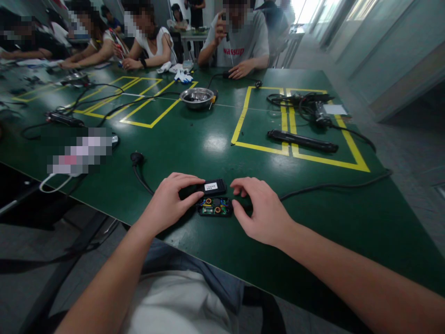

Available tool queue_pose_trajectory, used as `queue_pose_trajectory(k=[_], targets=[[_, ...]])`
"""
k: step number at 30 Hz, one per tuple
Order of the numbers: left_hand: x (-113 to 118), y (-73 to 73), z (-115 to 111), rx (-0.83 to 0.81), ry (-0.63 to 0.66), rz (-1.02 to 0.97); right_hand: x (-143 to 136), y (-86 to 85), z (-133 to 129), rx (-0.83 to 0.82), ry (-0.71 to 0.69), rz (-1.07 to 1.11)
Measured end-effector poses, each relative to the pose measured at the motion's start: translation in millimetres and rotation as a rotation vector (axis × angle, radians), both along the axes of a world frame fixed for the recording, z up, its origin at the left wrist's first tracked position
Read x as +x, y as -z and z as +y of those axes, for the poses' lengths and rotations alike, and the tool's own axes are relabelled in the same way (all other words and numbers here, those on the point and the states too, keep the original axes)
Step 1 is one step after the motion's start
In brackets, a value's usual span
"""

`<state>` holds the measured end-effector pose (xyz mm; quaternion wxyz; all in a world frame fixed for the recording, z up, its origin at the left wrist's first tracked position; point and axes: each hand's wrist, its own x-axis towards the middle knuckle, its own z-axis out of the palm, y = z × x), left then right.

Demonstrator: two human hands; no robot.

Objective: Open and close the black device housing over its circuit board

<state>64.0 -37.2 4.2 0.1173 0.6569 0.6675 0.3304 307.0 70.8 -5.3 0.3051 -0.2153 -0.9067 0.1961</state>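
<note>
An opened black housing (pixel 214 207) lies on the green table, its circuit board with copper coils facing up. Just behind it is a black cover (pixel 215 186) with a white label. My left hand (pixel 174 199) has its fingertips at the left end of the cover, thumb and fingers apart around that end. Beside the right end of both parts, my right hand (pixel 259 208) is curved with thumb and fingers apart and nothing visible between them. A black cable (pixel 333 186) runs right from behind my right hand, and a plug (pixel 136 159) on a cable lies to the left.
Farther back on the table (pixel 194 148) stands a metal bowl (pixel 197 98). Yellow tape outlines, a long black bar (pixel 302 141) and coiled cables (pixel 306 104) are at the right. A power strip (pixel 81 155) lies left. A person (pixel 239 41) works across the table.
</note>
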Motion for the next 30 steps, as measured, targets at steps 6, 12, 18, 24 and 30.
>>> queue_pose_trajectory(k=[6, 12, 18, 24, 30], targets=[[-1, -0.6, 0, -0.018, 0.002, 0.006, 0, -3.6, 0, -0.023, -0.021, -0.050], [-1, 3.9, 0, 0.001, -0.050, -0.016, 0, -3.2, 0, -0.043, -0.034, -0.066], [-1, -3.5, -9, 0.088, -0.062, -0.078, 2, -4.2, 0, -0.055, -0.041, -0.021], [1, -13.0, -15, 0.100, 0.272, -0.087, 5, -9.3, 0, -0.068, -0.154, -0.044], [3, -13.5, -12, 0.039, 0.286, -0.077, 2, -5.6, 0, -0.056, -0.147, -0.062]])
